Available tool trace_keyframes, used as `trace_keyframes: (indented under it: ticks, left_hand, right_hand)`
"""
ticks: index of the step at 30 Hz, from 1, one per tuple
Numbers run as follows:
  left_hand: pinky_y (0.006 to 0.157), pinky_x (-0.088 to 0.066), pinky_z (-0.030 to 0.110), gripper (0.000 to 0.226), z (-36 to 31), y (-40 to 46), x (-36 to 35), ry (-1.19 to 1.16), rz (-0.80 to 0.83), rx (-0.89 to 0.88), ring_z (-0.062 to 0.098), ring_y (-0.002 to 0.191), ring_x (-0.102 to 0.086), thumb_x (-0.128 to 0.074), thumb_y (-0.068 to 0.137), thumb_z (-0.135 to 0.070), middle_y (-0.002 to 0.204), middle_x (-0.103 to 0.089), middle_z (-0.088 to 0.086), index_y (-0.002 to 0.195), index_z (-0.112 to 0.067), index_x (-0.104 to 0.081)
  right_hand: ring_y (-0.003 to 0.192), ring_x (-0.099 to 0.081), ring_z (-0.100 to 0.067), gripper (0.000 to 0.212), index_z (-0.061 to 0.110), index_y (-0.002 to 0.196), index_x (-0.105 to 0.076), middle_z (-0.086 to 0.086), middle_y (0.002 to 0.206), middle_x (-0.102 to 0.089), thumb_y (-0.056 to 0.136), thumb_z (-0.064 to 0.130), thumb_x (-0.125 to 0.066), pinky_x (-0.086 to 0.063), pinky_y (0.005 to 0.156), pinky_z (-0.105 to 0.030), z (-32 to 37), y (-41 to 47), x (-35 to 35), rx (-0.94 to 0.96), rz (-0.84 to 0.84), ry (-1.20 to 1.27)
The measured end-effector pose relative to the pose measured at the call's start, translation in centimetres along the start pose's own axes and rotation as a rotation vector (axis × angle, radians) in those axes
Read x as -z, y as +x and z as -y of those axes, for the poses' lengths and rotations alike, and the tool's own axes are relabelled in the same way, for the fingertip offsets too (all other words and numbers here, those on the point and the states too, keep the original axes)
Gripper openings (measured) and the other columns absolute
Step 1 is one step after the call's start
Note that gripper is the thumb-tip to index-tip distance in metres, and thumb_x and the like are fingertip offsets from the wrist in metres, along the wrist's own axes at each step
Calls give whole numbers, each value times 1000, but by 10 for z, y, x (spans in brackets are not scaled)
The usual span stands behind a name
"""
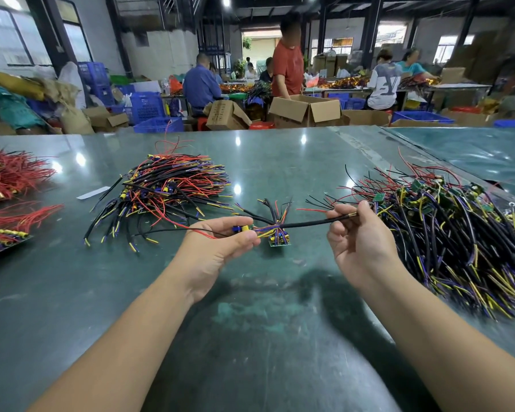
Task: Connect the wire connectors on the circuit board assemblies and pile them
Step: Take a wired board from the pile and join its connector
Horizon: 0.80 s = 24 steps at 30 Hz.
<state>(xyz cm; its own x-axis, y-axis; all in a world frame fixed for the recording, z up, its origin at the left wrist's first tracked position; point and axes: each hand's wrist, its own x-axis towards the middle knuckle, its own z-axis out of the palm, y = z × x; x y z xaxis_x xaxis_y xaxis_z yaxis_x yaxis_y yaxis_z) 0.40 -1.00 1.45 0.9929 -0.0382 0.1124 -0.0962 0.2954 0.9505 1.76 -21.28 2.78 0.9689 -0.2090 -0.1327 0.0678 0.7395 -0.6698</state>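
At the far left edge of the green table [72, 292] lie bundles of red wires [12, 176], some with yellow ends. Beside them, a little to the right, a small white strip of paper [93, 193] lies flat on the table. Next comes a big pile of wires [173, 191] in black, red, yellow and purple, with small yellow and blue connectors among them.

In front of this pile, above the table, the left hand [217, 248] holds the yellow and blue connector [241, 229] between the thumb and the curled fingers; a thin red wire and a thin black wire run across the fingers. Just to the right of this hand a small green circuit board [279, 241] hangs in the air by its wires, not touching the table. From the board a thick black cable [309, 223] goes to the right hand [360, 242], which pinches the cable close to its metal tip between thumb and forefinger; the other fingers are loosely curled.

At the right lies a second, larger pile of boards and wires [446, 233], with many small green boards in it. Behind the table, well apart, several people work among cardboard boxes [306, 111] and blue crates [149, 108].
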Motion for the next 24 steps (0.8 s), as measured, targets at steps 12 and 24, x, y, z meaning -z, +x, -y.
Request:
trace_keyframes:
  ticks: [12,24]
  left_hand:
    - [65,-57,21,24,2,-4,-6,-47,74,47,19,65,-71,-69,60,0,71,-72,10,83,-6,-71]
    - [63,-56,19,26,0,1,0,-56,23,25,19,67,-71,-69,61,-1,69,-71,8,87,-5,-69]
  right_hand:
    - [30,-33,-6,45,13,66,-47,-1,48,-51,104,30,-30,-28,34,-12,4,10,6,-103,21,96]
    - [38,-47,-6,40,5,73,-58,-4,54,-63,102,25,-40,-41,40,-13,1,4,3,80,117,-48]
